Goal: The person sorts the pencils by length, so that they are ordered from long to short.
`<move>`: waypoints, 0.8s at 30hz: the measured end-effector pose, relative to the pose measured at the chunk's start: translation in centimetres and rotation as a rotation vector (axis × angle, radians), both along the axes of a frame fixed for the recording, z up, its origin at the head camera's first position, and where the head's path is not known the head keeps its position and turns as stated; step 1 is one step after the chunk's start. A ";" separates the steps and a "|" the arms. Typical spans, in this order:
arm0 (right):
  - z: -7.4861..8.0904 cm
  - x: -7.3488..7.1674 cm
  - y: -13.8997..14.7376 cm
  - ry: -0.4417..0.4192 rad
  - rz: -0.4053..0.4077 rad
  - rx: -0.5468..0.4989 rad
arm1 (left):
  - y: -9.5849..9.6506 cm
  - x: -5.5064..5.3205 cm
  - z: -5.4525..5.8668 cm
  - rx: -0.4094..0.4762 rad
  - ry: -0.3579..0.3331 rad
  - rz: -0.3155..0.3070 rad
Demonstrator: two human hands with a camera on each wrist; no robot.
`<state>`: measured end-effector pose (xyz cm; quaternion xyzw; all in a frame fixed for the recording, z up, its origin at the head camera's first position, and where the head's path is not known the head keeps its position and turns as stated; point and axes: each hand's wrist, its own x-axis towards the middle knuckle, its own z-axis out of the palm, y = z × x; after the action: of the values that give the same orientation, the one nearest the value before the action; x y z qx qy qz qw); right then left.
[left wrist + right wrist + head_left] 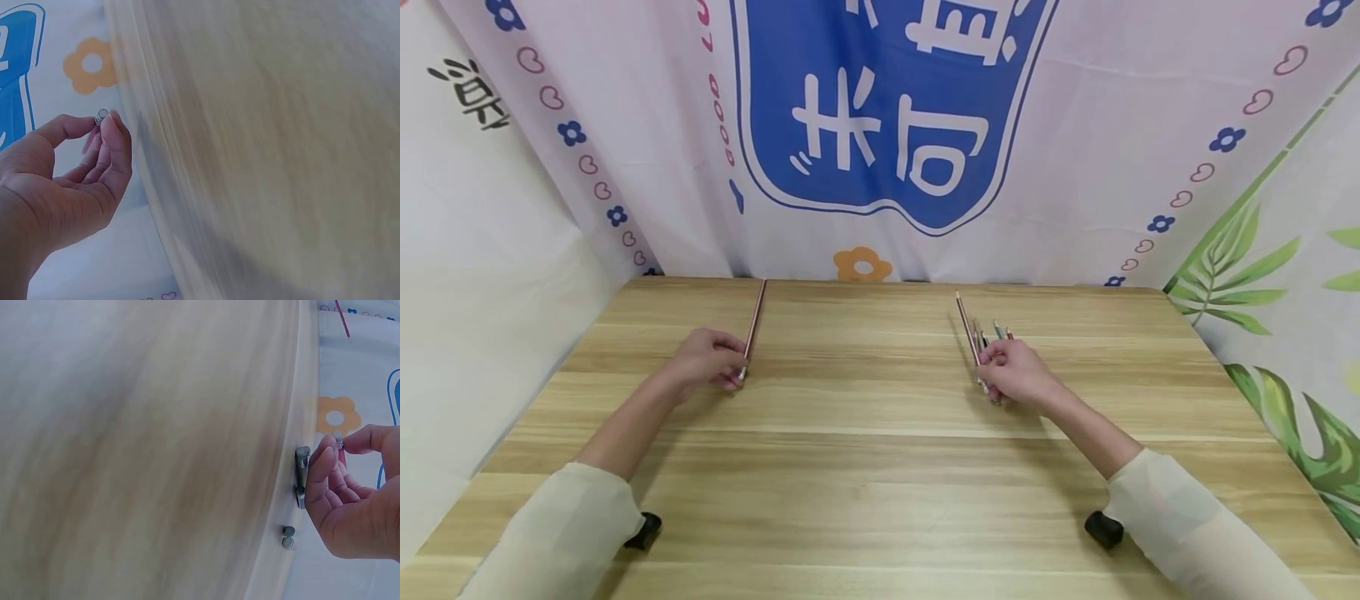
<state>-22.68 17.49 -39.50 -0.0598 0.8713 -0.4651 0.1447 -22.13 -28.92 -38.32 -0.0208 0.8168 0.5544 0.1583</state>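
Note:
Near the table's far left, my left hand (709,364) pinches a reddish pencil (756,321) close to its near end, the far tip pointing at the back edge. In the left wrist view the pencil's metal-banded end (101,116) shows between thumb and finger. My right hand (1017,372) pinches a second reddish pencil (966,325), which slants up and left. Beside and partly behind that hand are several more pencils (997,328), their middles hidden by it. Their blunt ends (288,537) show on the table in the right wrist view.
The wood-grain table (850,500) reaches back to a hanging white cloth (1075,167) with a blue printed panel. More printed cloth with green leaves (1232,267) hangs at the right. A black object (1103,530) sits at the right sleeve, another (643,531) at the left.

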 end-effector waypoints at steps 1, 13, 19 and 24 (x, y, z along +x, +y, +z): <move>0.0 0.0 -0.1 0.000 0.008 -0.002 | -0.2 0.0 0.0 0.000 0.000 -0.004; 0.0 -0.3 -1.2 0.006 0.023 -0.003 | -1.9 0.3 -0.6 -0.024 -0.007 -0.032; 0.0 -0.3 -1.5 0.004 0.029 -0.015 | -2.4 0.6 -0.5 -0.038 -0.016 -0.039; -0.1 -0.3 -1.9 -0.004 0.033 -0.028 | -2.8 0.9 -0.7 -0.029 -0.027 -0.046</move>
<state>-22.99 15.58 -39.58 -0.0754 0.8632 -0.4751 0.1531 -21.25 -31.69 -38.98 -0.0118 0.8227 0.5384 0.1819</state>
